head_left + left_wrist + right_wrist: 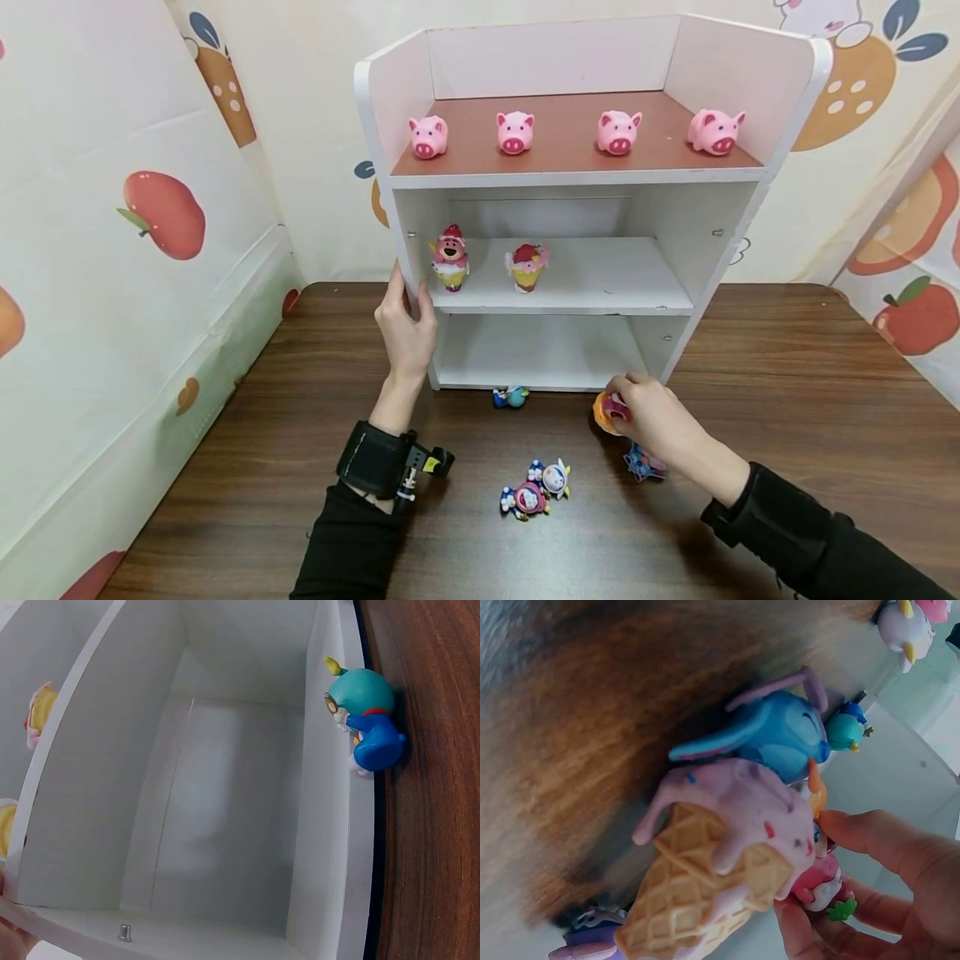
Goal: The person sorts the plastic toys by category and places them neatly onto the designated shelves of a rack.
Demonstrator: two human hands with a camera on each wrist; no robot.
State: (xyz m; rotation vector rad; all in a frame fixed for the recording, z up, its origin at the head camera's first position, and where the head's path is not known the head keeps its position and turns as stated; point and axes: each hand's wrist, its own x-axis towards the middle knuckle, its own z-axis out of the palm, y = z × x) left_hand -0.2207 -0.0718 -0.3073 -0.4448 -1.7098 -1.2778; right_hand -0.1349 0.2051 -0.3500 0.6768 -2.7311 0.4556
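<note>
My left hand grips the left side panel of a white toy shelf, thumb at its front edge. Down at the right front foot of the shelf, my right hand pinches a small orange and pink figurine. In the right wrist view a strawberry with green leaves shows on it between the fingers; the rest is mostly hidden. Close by lies a blue long-eared figurine with a waffle ice-cream cone. A blue figurine with a teal head lies against the shelf's bottom edge.
Several pink pig figurines stand on the brown top shelf. A pink bear figurine and a strawberry-topped cup figurine stand on the middle one. Two small figurines, one pink-bodied and one white, lie on the wooden table.
</note>
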